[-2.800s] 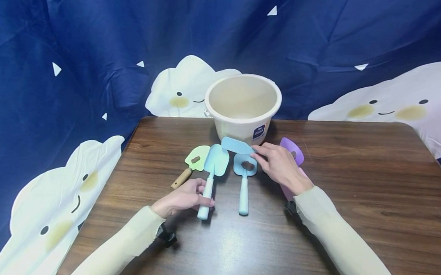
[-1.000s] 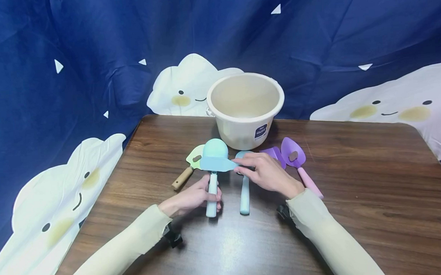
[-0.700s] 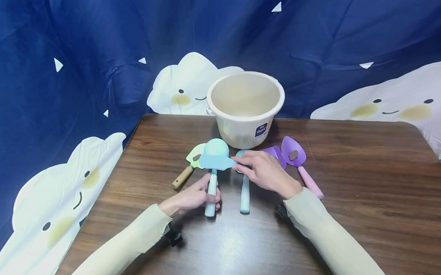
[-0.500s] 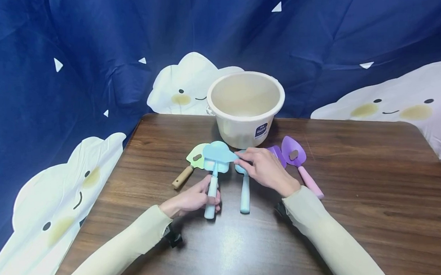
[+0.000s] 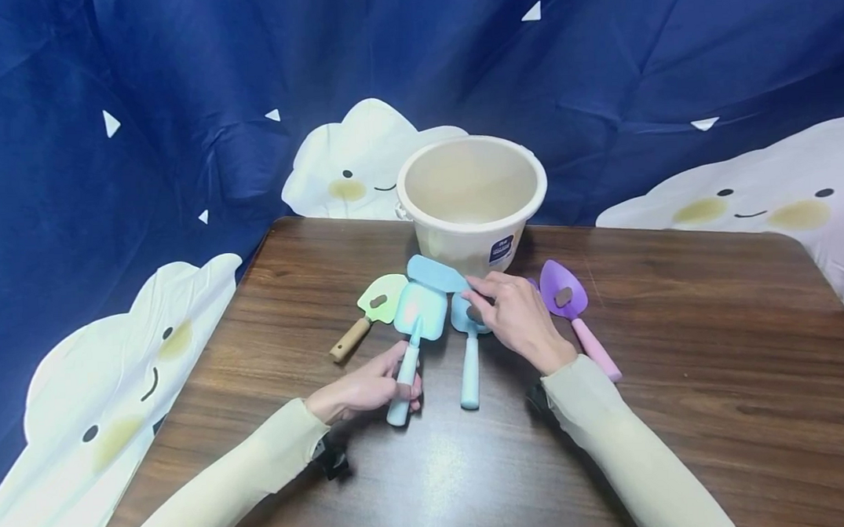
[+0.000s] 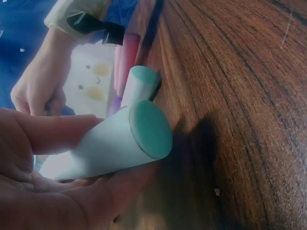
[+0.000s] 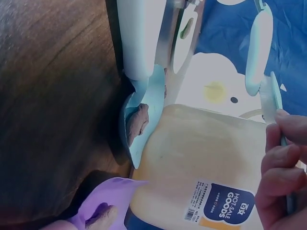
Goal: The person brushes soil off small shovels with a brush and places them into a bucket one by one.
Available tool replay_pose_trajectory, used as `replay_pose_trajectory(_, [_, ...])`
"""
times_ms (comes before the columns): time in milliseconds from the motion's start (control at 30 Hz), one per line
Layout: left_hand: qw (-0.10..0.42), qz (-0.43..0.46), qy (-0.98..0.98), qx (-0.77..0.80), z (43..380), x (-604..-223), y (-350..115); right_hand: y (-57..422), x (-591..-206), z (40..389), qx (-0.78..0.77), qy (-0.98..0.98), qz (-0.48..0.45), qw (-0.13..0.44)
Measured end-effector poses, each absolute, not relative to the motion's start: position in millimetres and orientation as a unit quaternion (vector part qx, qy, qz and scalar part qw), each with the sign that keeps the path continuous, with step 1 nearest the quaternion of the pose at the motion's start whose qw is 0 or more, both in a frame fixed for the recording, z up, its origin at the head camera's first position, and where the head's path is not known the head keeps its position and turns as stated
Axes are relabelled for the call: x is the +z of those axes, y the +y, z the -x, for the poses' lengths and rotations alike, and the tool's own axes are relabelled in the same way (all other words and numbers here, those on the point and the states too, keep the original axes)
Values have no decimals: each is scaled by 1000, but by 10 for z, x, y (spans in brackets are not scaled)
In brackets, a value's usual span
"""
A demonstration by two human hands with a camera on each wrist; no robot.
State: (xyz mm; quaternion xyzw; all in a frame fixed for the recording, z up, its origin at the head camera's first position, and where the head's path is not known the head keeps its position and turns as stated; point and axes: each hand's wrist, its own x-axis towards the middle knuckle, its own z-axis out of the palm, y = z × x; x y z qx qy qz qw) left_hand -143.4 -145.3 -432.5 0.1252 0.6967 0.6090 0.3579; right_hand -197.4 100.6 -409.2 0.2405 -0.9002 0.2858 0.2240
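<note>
My left hand (image 5: 364, 388) grips the pale handle of a light blue hand trowel (image 5: 422, 309), raised over the table with its blade pointing away. In the left wrist view the trowel handle (image 6: 115, 143) lies between thumb and fingers. My right hand (image 5: 519, 314) pinches one end of a flat light blue scraper (image 5: 433, 273), which overlaps the trowel blade's far edge in the head view. Under the right hand, a second blue trowel (image 5: 470, 371) lies on the table; a brown lump (image 7: 138, 123) sits on its blade.
A cream bucket (image 5: 457, 250) stands behind the tools. To the left lies a green trowel (image 5: 388, 292) with a wooden handle and a brown lump; to the right, a purple trowel (image 5: 557, 277) with a pink handle and a brown lump. A blue cloud-patterned curtain (image 5: 243, 51) hangs behind.
The right hand has swept the scraper left across the held trowel's blade, then away toward the far edge and back right. The held trowel has tilted slightly. Tools on the table stay put.
</note>
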Motion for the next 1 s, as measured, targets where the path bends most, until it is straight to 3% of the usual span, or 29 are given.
replay_pose_trajectory(200, [346, -114, 700, 615, 1451, -4299, -1465, 1042, -4096, 1965, 312, -892, -245, 218])
replay_pose_trajectory(700, [324, -100, 695, 634, 1573, -4275, -1515, 1085, -4177, 1867, 395, -861, -308, 88])
replay_pose_trajectory(1000, [342, -110, 685, 634, 1586, -4262, -1528, 1106, -4209, 1885, 388, -866, -306, 69])
